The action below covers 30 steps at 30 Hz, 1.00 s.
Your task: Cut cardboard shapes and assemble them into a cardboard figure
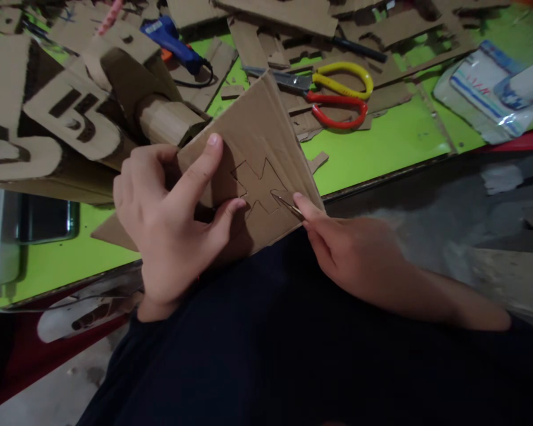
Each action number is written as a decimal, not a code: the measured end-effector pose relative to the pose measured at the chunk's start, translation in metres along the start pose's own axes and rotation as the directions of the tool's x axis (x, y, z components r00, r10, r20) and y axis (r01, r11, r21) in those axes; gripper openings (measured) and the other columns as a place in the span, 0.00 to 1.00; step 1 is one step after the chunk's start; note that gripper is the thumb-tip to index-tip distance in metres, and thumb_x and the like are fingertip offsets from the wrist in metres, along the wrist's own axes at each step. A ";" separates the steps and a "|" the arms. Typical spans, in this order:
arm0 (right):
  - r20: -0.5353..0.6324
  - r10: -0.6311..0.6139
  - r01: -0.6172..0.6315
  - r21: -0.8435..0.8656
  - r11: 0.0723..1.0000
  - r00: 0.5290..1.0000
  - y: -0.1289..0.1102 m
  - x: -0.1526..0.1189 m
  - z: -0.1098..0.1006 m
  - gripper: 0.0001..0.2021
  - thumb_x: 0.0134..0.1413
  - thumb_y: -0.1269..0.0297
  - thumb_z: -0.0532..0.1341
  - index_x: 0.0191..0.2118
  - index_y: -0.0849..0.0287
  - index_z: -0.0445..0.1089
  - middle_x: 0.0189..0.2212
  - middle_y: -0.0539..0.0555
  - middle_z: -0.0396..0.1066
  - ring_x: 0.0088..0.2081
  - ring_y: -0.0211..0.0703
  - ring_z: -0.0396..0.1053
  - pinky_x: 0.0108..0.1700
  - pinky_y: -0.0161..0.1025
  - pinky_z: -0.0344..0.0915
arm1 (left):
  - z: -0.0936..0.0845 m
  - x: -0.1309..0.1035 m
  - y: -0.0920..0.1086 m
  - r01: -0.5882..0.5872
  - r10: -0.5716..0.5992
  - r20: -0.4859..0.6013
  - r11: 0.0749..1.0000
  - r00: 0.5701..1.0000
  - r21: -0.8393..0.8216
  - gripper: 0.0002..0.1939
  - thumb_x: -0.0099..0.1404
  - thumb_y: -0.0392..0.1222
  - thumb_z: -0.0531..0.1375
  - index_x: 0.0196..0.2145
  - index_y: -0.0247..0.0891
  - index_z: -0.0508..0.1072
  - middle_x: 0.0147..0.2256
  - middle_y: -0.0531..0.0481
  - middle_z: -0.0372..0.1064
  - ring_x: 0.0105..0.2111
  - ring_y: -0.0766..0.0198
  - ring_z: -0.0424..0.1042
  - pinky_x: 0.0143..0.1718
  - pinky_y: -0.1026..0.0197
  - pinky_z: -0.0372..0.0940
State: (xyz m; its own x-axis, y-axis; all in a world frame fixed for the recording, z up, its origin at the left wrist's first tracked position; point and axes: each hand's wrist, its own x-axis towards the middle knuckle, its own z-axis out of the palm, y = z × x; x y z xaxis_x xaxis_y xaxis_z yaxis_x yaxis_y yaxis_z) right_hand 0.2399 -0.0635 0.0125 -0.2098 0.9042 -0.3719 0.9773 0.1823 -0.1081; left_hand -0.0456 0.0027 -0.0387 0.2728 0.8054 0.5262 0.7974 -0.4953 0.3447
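My left hand (173, 219) grips a flat piece of cardboard (231, 133), with thumb and index finger pressed on its face and the other fingers curled behind. A cross-like outline with notched ends is marked on the cardboard; I cannot tell how deep its lines go. My right hand (346, 248) pinches a thin, pointed metal blade (286, 205). Its tip touches the outline's right side, and its handle is hidden in my fingers. The cardboard is held tilted, over the table's front edge and close to my body.
On the green table (350, 160) lie scissors (340, 94) with yellow and red handles, a blue glue gun (173, 44) and many cardboard scraps. A built cardboard structure (80, 118) stands at left, near a dark phone (48, 222). A white plastic packet (497, 89) lies at right.
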 end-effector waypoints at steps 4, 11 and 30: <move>0.074 0.021 -0.022 0.013 1.000 0.997 -0.007 0.002 -0.002 0.35 0.86 0.63 0.53 0.91 0.52 0.55 0.48 0.55 0.92 0.41 0.57 0.90 0.34 0.44 0.55 | -0.001 0.000 0.001 0.011 -0.011 0.003 0.999 1.000 -0.031 0.43 0.75 0.65 0.73 0.83 0.75 0.67 0.67 0.39 0.74 0.64 0.21 0.73 0.62 0.15 0.64; 0.105 0.057 -0.053 -0.037 0.998 0.993 -0.017 0.004 -0.007 0.36 0.82 0.64 0.56 0.89 0.53 0.56 0.42 0.57 0.91 0.35 0.56 0.87 0.33 0.44 0.47 | -0.001 0.000 0.002 0.023 -0.023 -0.001 0.999 1.000 -0.032 0.42 0.75 0.65 0.72 0.82 0.74 0.69 0.66 0.39 0.74 0.65 0.21 0.74 0.63 0.16 0.64; 0.110 0.084 -0.075 -0.077 0.994 0.990 -0.040 0.009 -0.027 0.33 0.79 0.72 0.52 0.84 0.62 0.64 0.29 0.59 0.83 0.28 0.51 0.82 0.30 0.42 0.51 | 0.001 -0.001 0.001 0.004 -0.005 -0.015 1.000 1.000 -0.025 0.43 0.74 0.61 0.75 0.82 0.72 0.70 0.65 0.39 0.74 0.63 0.22 0.75 0.62 0.15 0.66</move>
State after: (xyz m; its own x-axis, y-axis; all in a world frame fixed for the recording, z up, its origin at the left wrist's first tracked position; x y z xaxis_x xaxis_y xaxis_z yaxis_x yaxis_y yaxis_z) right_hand 0.1994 -0.0526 0.0385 -0.1295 0.8683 -0.4789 0.9897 0.1431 -0.0081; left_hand -0.0446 0.0021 -0.0398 0.2612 0.8030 0.5358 0.7850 -0.4997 0.3662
